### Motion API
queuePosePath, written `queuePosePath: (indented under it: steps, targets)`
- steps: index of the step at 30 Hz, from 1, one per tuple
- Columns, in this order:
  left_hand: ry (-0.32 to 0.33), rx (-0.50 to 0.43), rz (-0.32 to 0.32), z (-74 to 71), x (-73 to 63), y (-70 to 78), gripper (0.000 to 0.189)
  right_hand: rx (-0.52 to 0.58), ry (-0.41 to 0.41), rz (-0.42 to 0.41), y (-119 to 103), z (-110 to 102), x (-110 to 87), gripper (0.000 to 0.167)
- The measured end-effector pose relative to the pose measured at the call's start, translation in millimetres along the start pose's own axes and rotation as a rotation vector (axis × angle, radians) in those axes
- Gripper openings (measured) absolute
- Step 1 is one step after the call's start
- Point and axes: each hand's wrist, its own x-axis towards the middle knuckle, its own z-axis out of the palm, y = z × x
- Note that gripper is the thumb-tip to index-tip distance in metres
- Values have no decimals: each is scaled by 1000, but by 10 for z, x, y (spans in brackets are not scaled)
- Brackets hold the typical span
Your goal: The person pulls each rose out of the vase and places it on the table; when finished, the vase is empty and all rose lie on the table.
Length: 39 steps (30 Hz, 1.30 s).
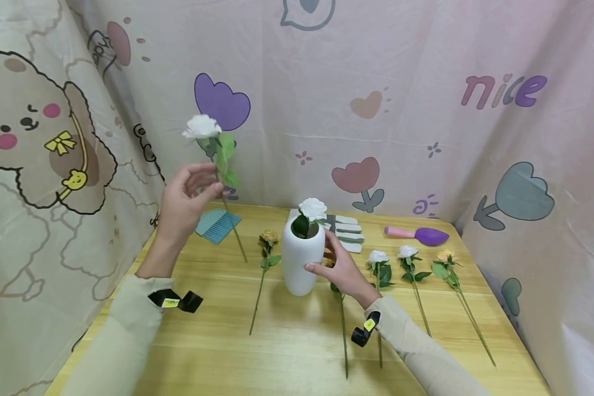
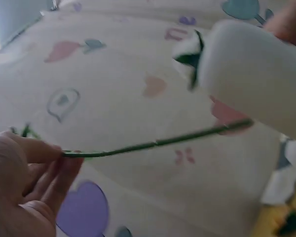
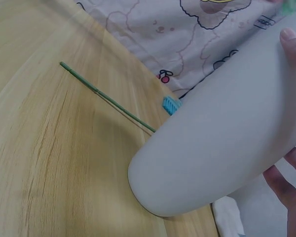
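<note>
My left hand [image 1: 190,192] pinches an artificial white rose [image 1: 202,127] by its stem, below the green leaves, up in the air left of the vase. In the left wrist view the green stem [image 2: 155,143] slants from the fingertips and its lower end overlaps the vase's side. The white vase [image 1: 299,264] stands upright on the table with another white rose [image 1: 313,209] in its mouth. With thumb and fingers spread round its right side, my right hand [image 1: 344,269] holds the vase; in the right wrist view the thumb [image 3: 295,48] lies against the wall.
A yellow rose [image 1: 269,237] lies left of the vase. To the right lie white roses [image 1: 378,257] and another yellow rose [image 1: 446,256]. Behind are a teal dustpan-like piece [image 1: 218,225], striped gloves [image 1: 348,234] and a purple trowel [image 1: 431,236]. A printed curtain [image 1: 287,99] surrounds the wooden table [image 1: 203,352].
</note>
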Motion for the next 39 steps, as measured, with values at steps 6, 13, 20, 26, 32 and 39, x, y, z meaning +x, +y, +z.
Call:
queuePosePath:
  steps: [6,13,20,26,32,39]
  targets:
    - [-202,194,-150,-172,-223,-443,46,3,-4,6,-6,6,-6,90]
    - [-347,320,-301,-250,-507,-1020,43,1,-4,-2,14,6,-6,89]
    - [-457,350,-378,-222,-773,-1455,40,8,-7,-5,24,12,1,89]
    - [-488,373,-388,-138,-924,-1621,38,14,-9,-14,21,10,1,88]
    - [-499,396,-402,-105,-979,-1722,40,18,-14,-24,29,11,8,88]
    - [-521,400,-417,-77,-1000,-1741,46,21,-11,-26,11,3,1,88]
